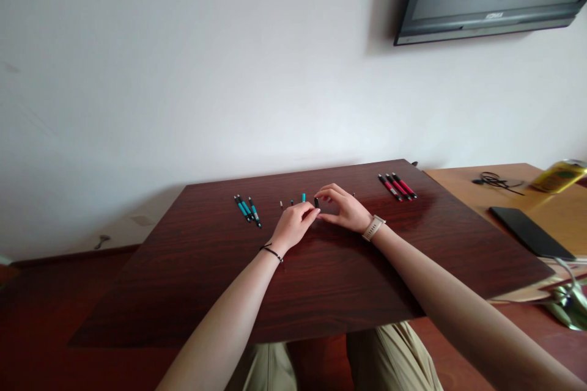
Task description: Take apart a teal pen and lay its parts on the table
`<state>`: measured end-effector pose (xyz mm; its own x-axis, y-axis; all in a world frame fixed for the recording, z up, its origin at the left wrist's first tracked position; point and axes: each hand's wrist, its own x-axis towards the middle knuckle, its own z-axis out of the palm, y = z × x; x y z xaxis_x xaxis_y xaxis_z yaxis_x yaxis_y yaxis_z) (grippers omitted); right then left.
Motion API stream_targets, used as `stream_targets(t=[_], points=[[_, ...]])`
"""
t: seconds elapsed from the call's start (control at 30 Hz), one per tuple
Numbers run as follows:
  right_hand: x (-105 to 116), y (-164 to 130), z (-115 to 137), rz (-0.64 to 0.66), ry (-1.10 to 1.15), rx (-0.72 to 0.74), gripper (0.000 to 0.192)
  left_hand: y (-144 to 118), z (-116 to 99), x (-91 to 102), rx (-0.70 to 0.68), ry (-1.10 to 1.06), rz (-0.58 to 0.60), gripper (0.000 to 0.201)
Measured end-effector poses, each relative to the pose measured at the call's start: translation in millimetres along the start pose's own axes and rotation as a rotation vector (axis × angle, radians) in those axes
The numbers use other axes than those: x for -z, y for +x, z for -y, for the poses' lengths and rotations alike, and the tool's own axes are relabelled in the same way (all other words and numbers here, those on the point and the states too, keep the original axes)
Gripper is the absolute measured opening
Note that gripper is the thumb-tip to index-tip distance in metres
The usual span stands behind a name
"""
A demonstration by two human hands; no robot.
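My left hand (297,223) is closed, thumb and fingers pinched on a small black pen part (316,202) that stands up from the fingertips. Close on its right, my right hand (343,209) curves around that part with thumb and fingers apart; whether a fingertip touches it I cannot tell. Just beyond the left hand are a teal pen barrel piece (303,197), a small dark-and-teal piece (292,202) and a small pale piece (281,204). Another tiny piece (353,195) shows behind the right hand.
Several teal-and-black pens (247,211) lie left on the dark wooden table (321,293); several red-and-black pens (397,187) lie at the back right. A lighter table (463,180) adjoins, bearing a black flat device (529,231), a cable (498,180) and a yellow can (559,176).
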<state>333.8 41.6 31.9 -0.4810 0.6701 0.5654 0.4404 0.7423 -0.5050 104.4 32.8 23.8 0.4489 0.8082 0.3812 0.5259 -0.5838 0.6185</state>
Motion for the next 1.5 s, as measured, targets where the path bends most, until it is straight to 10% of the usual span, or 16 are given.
stream_targets(t=[0.2,0.57,1.5], points=[[22.4,-9.2,-30.5,-0.178,-0.310,-0.139,0.040,-1.1,1.6,2.6,-0.007,-0.035,0.006,0.028],[17.5,-30.7,-80.6,0.001,-0.410,-0.436,0.044,-1.7,3.7,5.9,-0.014,-0.008,-0.001,0.028],[21.4,-25.3,-69.8,-0.092,-0.317,-0.419,0.046,-1.8,3.4,6.1,-0.030,0.011,-0.001,0.030]])
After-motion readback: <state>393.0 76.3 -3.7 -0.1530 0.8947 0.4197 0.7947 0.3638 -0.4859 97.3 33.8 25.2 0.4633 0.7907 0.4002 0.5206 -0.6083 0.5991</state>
